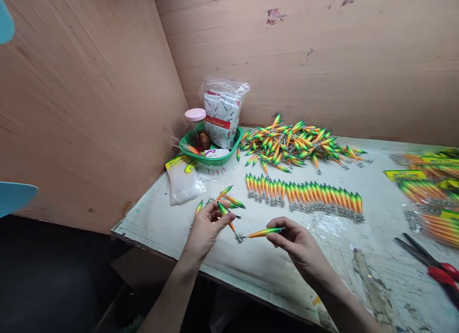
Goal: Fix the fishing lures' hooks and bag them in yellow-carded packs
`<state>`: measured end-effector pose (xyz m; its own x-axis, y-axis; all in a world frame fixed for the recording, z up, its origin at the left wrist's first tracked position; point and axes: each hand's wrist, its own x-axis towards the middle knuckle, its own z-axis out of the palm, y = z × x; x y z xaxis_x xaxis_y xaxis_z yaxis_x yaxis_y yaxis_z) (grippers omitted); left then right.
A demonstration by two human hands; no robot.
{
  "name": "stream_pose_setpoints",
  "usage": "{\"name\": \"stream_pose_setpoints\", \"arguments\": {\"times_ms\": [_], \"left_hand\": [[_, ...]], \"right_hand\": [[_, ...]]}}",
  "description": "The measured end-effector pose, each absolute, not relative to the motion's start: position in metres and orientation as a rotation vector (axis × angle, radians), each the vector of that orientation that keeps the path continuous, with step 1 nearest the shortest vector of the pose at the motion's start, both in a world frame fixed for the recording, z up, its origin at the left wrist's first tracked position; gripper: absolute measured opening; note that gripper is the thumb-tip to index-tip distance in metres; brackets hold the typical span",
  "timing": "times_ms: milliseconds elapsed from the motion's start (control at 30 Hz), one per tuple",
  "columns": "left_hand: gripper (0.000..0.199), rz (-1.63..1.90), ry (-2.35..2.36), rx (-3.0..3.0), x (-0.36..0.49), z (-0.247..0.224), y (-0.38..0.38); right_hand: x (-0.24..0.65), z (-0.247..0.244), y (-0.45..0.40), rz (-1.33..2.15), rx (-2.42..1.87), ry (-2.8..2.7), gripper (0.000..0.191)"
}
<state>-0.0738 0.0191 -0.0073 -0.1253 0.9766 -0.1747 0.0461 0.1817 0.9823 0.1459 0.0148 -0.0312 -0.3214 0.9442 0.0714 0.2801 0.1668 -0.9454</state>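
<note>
Lure (223, 209) pinched between thumb and fingers of the left hand (203, 229), its hooks at those of a second lure (261, 232), pinched likewise by the right hand (297, 241), above the table (247, 263). Behind, a basket (219, 161) holds a jar (195, 115) and a bag (223, 111) of packets. Forearms converge.

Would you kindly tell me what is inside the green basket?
The green basket holds a pink-lidded jar, a bag of printed packets and small orange items; its floor is covered.
</note>
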Motion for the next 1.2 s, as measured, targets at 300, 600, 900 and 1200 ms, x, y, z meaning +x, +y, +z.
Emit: {"name": "stream_pose_setpoints", "arguments": {"times_ms": [300,600,900,1200], "left_hand": [[0.029,1.162,1.032,0.700,0.016,-0.010,0.004],[0.040,0.935,0.837,0.403,0.031,0.004,-0.006],[0.036,0.854,0.791,0.521,0.031,0.007,-0.011],[0.028,0.676,1.568,1.447,0.028,-0.025,0.037]], "right_hand": [[0.196,-0.007,-0.035,0.677,-1.181,-1.474,0.025],[0.223,-0.002,-0.032,1.455,-1.074,-0.715,0.036],[0.215,-0.001,-0.028,1.727,-0.984,-0.596,0.036],[0.200,-0.032,0.015,1.166,-1.531,-1.307,0.035]]}}
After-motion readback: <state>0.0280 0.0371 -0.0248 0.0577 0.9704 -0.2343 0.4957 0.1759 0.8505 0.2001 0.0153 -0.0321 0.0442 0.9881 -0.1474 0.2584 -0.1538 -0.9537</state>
